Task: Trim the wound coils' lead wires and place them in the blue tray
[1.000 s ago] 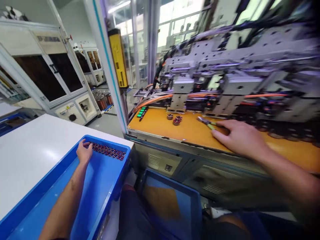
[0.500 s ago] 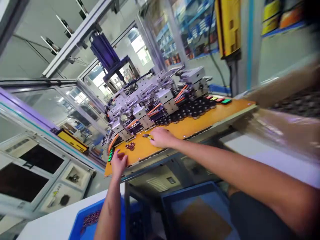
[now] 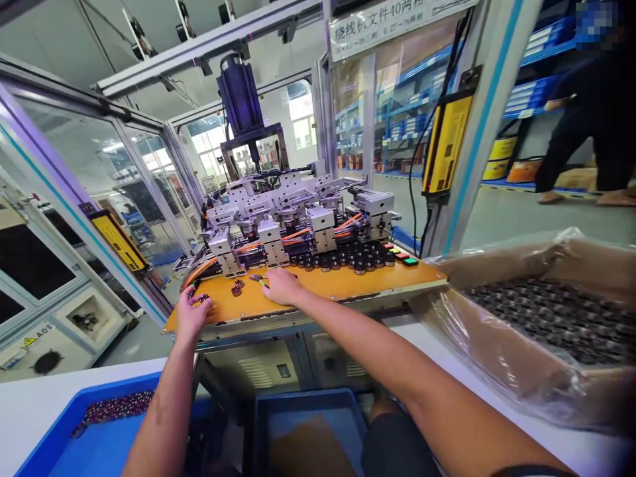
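Observation:
My left hand (image 3: pixel 191 319) is over the left end of the orange worktop (image 3: pixel 318 292). Its fingers close on a small wound motor stator (image 3: pixel 203 299). More wound stators (image 3: pixel 237 289) stand on the worktop to the right of that hand. My right hand (image 3: pixel 282 287) rests near the front of the machine, wrapped round small cutting pliers (image 3: pixel 258 277) whose handles are green. The plier jaws point left, towards the stators. Their handles are mostly covered by my fingers.
Behind my hands stands a winding machine (image 3: pixel 271 233), with rows of black stators (image 3: pixel 358 260) at its right. A blue tray (image 3: pixel 74 404) of wound stators is at left. A plastic-lined carton (image 3: pixel 501 344) holds black parts. Below lies a blue bin (image 3: pixel 308 400); a person (image 3: pixel 586 119) is beyond.
My view has swung right from the blue tray to the machine. My left hand has left the tray, come over the worktop and now grips a stator. My right hand keeps the pliers.

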A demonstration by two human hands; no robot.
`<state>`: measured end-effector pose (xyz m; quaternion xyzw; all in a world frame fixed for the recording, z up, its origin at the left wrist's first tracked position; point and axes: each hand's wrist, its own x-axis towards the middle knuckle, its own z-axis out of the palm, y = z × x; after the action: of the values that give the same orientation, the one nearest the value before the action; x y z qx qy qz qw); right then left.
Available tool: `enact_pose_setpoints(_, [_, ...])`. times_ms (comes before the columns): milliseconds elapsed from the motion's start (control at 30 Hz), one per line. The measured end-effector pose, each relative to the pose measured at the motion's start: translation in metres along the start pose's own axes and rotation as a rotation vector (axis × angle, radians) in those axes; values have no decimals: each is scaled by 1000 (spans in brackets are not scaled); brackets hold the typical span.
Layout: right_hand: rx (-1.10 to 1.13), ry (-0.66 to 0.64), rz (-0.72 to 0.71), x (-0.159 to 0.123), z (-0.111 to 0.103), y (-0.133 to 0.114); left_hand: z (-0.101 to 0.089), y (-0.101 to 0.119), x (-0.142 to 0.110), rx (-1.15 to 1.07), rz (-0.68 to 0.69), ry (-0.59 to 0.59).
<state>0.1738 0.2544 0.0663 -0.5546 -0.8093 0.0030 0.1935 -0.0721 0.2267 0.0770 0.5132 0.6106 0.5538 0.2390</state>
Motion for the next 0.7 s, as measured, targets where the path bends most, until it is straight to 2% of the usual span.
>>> enact_pose_setpoints(167, [87, -17, -138, 13, 4, -17, -39, -3, -81, -264, -66, 2])
enact_pose_setpoints(267, [157, 20, -224, 7, -1, -19, -50, -3, -130, -322, -79, -37])
enact_pose_setpoints(333, [217, 87, -263, -7, -9, -22, -52, -2, -159, -304, -39, -65])
enact_pose_setpoints(400, [285, 162, -303, -34, -19, -30, -51, -2, -183, -243, 49, -72])
enact_pose_setpoints(467, [354, 187, -382, -73, -30, -42, -47, -1, -203, -174, 149, -73])
enact_pose_setpoints(533, [424, 150, -540, -117, -40, -54, -43, -1, -218, -143, 231, -104])
enact_pose_setpoints(567, [471, 152, -676, -137, -43, -58, -40, -1, -223, -141, 259, -126])
enact_pose_setpoints(600, [461, 153, -720, -156, -46, -62, -38, 0, -228, -146, 275, -147])
enact_pose_setpoints(700, [332, 122, -681, -194, -45, -64, -31, 1, -239, -175, 271, -198])
